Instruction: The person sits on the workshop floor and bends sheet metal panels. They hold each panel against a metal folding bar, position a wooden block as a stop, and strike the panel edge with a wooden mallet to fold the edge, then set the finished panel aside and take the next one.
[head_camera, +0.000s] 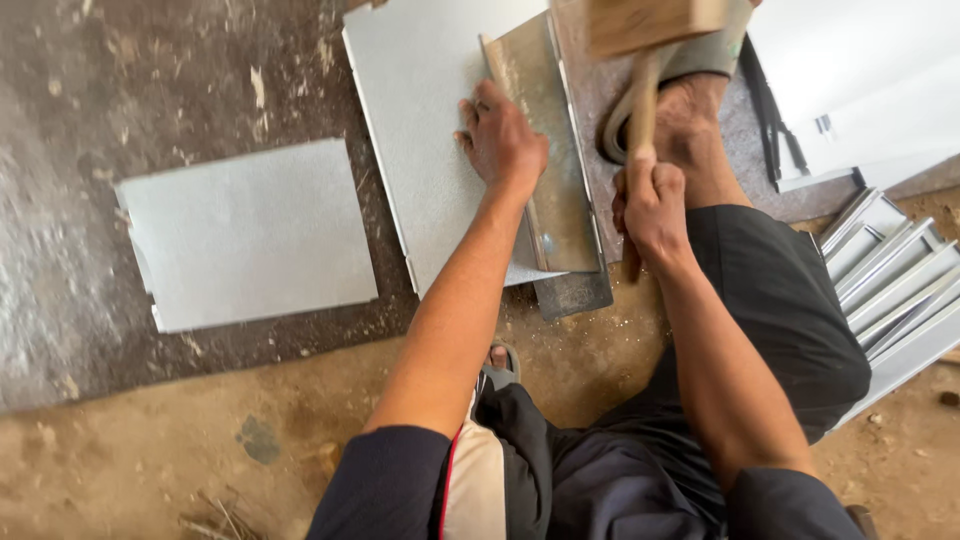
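My left hand (503, 138) presses flat on a grey sheet-metal panel (425, 110) lying on the floor, right beside a long metal bar (553, 180) laid along the panel's right edge. My right hand (652, 208) grips the wooden handle of a wooden mallet (650, 25), whose block head is raised at the top of the view. My bare foot (690, 125) in a sandal rests just right of the bar.
A second grey sheet-metal panel (245, 235) lies apart on the dark floor at left. Several folded metal strips (895, 285) are stacked at right, with a white panel (860, 70) above them. Sandy ground runs along the bottom.
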